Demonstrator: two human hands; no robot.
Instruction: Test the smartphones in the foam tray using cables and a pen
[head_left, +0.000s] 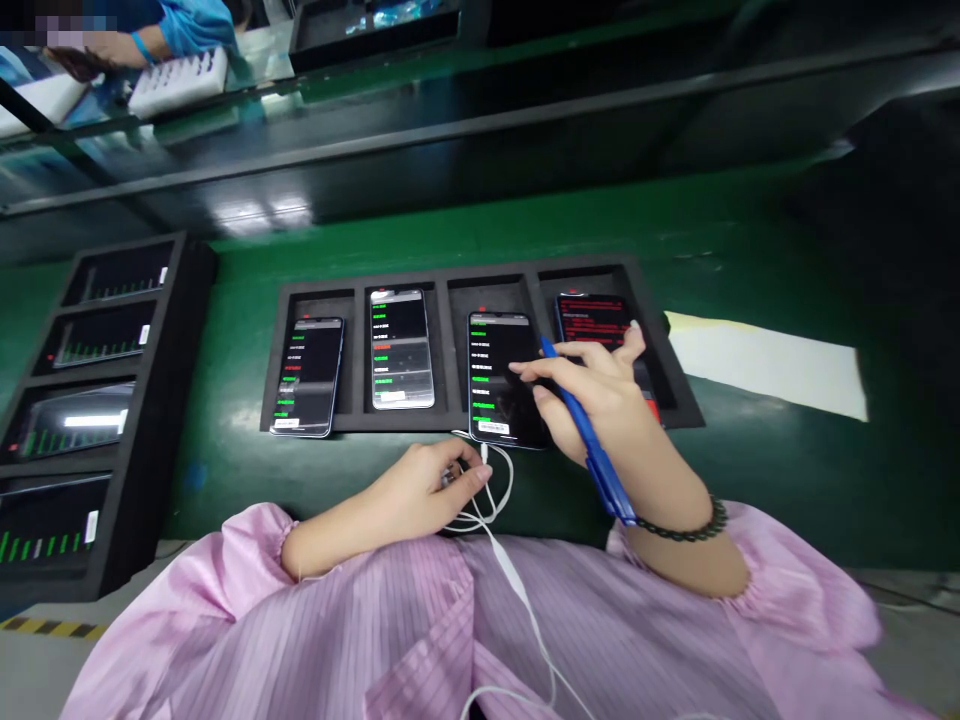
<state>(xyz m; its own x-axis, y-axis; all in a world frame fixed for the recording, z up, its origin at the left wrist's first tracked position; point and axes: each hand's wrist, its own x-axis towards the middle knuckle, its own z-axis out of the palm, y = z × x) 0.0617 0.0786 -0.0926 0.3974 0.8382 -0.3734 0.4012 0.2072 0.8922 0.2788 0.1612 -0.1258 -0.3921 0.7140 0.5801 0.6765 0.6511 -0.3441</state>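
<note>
My right hand grips a blue pen, with a finger at the screen of the third phone. That phone shows green and white text lines. Below its lower edge, my left hand pinches the plug of a white earphone cable; whether the plug is fully seated I cannot tell. Two more lit phones, one at the far left and one beside it, lie in the black foam tray. A phone with red text sits in the right slot, partly behind my right hand.
Another foam tray with several phones stands at the left. A white paper strip lies on the green table to the right. Across a dark partition, a co-worker's hand is near a white tray.
</note>
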